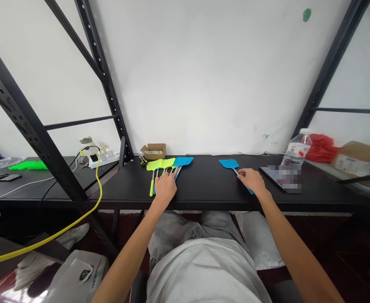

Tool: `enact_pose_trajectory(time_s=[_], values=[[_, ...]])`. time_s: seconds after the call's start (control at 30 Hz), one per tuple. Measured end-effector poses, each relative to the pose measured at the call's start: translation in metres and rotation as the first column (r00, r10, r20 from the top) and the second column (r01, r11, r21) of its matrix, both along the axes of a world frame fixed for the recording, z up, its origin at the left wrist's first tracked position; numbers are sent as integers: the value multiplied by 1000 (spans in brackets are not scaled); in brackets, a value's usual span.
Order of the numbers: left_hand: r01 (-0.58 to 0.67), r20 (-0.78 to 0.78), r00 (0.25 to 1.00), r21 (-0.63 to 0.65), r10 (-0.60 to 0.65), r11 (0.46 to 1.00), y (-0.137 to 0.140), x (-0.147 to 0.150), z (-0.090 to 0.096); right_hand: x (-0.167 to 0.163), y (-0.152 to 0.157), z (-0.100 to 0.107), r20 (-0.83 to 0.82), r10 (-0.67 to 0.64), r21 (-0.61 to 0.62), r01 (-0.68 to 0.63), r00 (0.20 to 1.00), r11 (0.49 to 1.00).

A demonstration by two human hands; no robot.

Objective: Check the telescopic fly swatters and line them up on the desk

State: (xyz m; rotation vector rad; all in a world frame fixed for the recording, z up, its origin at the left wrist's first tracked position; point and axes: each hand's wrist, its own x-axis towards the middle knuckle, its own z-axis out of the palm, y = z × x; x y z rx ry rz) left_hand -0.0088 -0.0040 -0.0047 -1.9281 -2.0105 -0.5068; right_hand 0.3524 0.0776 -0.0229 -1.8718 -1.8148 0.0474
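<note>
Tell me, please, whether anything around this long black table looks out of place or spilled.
The long yellow cable sags loosely from beside the white plastic power strip past the table's front edge, so it looks untidy. I see no spill.

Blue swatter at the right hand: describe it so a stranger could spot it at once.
Find the long black table against the white wall, and look left of the clear bottle. There the right hand holds a blue swatter, its flat head toward the wall. Unlike the overlapping yellow and blue swatters at the left hand, it is by itself.
</note>
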Motion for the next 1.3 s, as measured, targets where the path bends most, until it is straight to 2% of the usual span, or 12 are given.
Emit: enact_pose_trajectory(time_s=[0.2, 0.27, 0.33, 0.37, 0.43, 0.57, 0.63, 0.7, 0.83, 1.07, 1.17, 1.3], values=[[57, 87, 994, 132, -69, 990, -10, 12, 17, -12, -9, 14, -87, 21, 116, -11, 996, 993], [151, 163, 970, 170, -179, 974, -15, 18, 23, -20, -12, 20, -177, 105, 168, -75, 979, 983], [281, 262, 907, 205, -329, 938, -20, 25, 28, -31, -16, 25, -351, 237, 186, -181, 906, 966], [343, 312, 863, 218, -398, 914, -23, 29, 30, -38, -19, 27, -469, 295, 178, -238, 833, 955], [435, 397, 774, 231, -492, 870, -27, 36, 33, -54, -25, 30, -709, 345, 143, -355, 614, 924], [554, 486, 665, 187, -567, 811, -33, 46, 35, -84, -37, 30, -949, 268, 145, -520, 167, 842], [603, 495, 643, 144, -585, 785, -36, 49, 35, -95, -39, 25, -977, 213, 172, -539, 15, 825], [636, 488, 636, 108, -598, 764, -37, 51, 35, -102, -39, 20, -980, 186, 192, -513, -63, 837], [630, 435, 683, 56, -587, 774, -40, 53, 33, -108, -38, 15, -973, 206, 229, -457, -100, 860], [553, 296, 796, -3, -528, 833, -40, 59, 26, -123, -52, 17, -937, 342, 324, -548, -72, 771], [518, 287, 821, -14, -493, 855, -39, 61, 26, -130, -54, 17, -926, 377, 338, -516, -31, 787], [533, 323, 803, -10, -502, 846, -39, 62, 28, -132, -53, 17, -922, 385, 359, -459, -41, 813]])
